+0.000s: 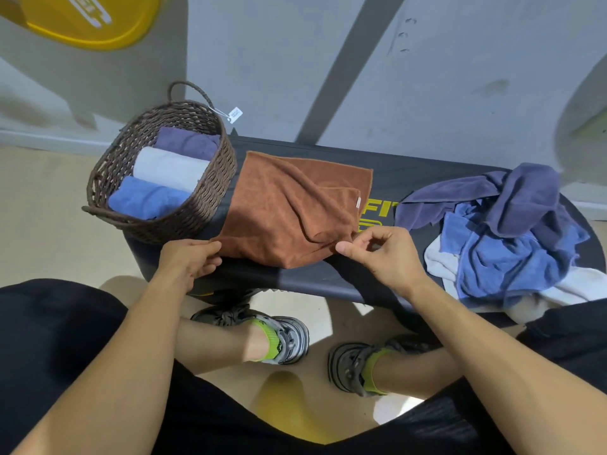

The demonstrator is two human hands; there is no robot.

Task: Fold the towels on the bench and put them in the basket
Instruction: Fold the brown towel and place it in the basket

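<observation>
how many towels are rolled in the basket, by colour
Dark navy towel: 1
Pale grey towel: 1
Bright blue towel: 1
Total in the basket: 3
</observation>
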